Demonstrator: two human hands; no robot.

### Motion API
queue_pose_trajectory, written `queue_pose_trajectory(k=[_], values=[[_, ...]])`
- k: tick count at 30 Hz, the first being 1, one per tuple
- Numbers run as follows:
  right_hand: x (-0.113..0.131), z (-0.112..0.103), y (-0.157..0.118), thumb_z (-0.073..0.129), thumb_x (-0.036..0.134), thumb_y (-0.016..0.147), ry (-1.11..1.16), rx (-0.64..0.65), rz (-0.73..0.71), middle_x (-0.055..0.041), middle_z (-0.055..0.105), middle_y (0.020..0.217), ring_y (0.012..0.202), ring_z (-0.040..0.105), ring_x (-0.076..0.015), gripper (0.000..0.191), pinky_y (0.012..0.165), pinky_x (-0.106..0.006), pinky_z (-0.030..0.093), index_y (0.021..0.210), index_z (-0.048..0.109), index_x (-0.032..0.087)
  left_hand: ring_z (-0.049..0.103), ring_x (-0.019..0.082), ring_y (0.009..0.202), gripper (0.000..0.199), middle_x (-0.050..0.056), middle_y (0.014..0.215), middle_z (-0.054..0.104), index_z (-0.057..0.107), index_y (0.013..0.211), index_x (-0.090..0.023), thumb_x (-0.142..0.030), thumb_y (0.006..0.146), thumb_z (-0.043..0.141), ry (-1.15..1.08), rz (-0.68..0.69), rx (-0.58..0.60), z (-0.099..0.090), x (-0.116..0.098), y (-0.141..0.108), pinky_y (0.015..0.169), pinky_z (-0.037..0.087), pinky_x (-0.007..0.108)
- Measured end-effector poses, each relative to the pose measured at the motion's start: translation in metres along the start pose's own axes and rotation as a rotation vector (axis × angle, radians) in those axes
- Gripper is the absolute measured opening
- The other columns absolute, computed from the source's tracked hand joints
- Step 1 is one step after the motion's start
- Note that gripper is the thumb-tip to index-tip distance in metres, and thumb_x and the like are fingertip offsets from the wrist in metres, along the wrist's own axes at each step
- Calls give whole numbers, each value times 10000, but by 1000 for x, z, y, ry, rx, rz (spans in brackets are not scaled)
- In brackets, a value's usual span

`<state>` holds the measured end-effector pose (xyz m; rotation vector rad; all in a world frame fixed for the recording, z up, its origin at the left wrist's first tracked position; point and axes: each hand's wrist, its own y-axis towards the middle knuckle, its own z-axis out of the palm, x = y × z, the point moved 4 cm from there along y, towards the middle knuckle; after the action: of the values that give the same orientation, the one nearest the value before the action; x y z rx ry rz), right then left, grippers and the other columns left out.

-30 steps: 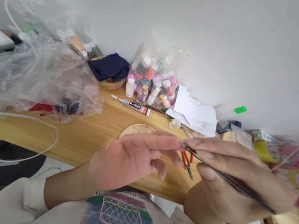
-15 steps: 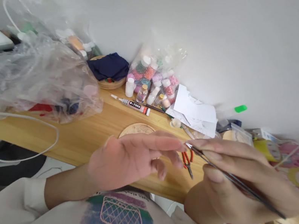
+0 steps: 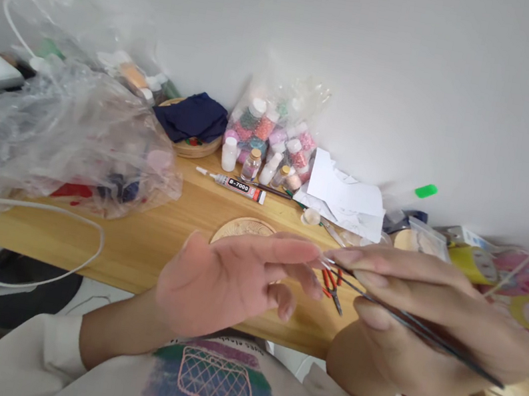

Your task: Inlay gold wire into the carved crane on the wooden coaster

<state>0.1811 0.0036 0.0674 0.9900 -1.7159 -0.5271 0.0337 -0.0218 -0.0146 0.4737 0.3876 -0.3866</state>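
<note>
My left hand (image 3: 235, 281) is held palm up over the table's front edge, its index finger stretched to the right and the other fingers loosely bent. Between the thumb and fingers of my right hand (image 3: 446, 323) is a pair of dark tweezers (image 3: 407, 316). Their silvery tips are at the left index fingertip, slightly apart; anything at the tips is too small to make out. Red-handled pliers (image 3: 330, 290) lie on the table behind and below the tweezers. A round wooden disc (image 3: 244, 227) is partly hidden by my left hand.
A B-7000 glue tube (image 3: 239, 186) lies near small bottles (image 3: 251, 165) and a bag of bead jars (image 3: 277, 119). White papers (image 3: 346, 195) rest by the wall. A crumpled plastic bag (image 3: 67, 131) and a white cable (image 3: 39, 208) occupy the left side. Navy cloth (image 3: 191, 117) tops a round hoop.
The tweezers' tips have parted a little at the left index fingertip, and my right thumb has shifted slightly. The left hand has barely moved.
</note>
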Motion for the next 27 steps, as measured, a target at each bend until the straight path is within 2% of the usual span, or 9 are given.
queue_pose_trajectory(k=[5, 10, 16, 20, 27], values=[[0, 0, 1, 774, 95, 780, -13, 20, -3, -54, 792, 976, 865, 765, -159, 270, 746, -240, 660, 1041, 762, 166, 566, 179, 1088, 630, 2, 1272, 612, 670, 1291, -234, -688, 883, 515, -40, 5, 48, 1, 0, 0, 863, 478, 205], [0, 1, 2, 757, 62, 780, 3, 20, -9, -64, 794, 967, 860, 766, -153, 246, 758, -213, 653, 1013, 769, 139, 575, 185, 1075, 613, 32, 1256, 627, 694, 1259, -224, -678, 868, 565, -55, -6, 18, 1, 0, 1, 853, 490, 207], [0, 2, 2, 733, 27, 781, 33, 18, -41, -77, 790, 974, 884, 762, -149, 241, 794, -200, 643, 1009, 762, 101, 585, 194, 1100, 615, 26, 1280, 629, 695, 1253, -241, -698, 868, 548, -35, -9, 14, -1, 1, 1, 838, 498, 228], [0, 2, 2, 714, 16, 789, 16, 20, -62, -86, 789, 953, 877, 761, -149, 212, 785, -200, 641, 982, 763, 90, 598, 214, 1140, 620, -9, 1285, 636, 695, 1241, -294, -744, 861, 502, 23, -9, 3, -3, 2, 1, 789, 500, 269], [2, 1, 4, 734, 74, 808, -53, 53, -42, -58, 796, 954, 846, 763, -160, 231, 728, -250, 660, 1024, 763, 150, 582, 210, 1108, 579, 31, 1259, 638, 709, 1227, -256, -687, 885, 531, -14, -12, -17, -1, 2, 0, 822, 479, 240]])
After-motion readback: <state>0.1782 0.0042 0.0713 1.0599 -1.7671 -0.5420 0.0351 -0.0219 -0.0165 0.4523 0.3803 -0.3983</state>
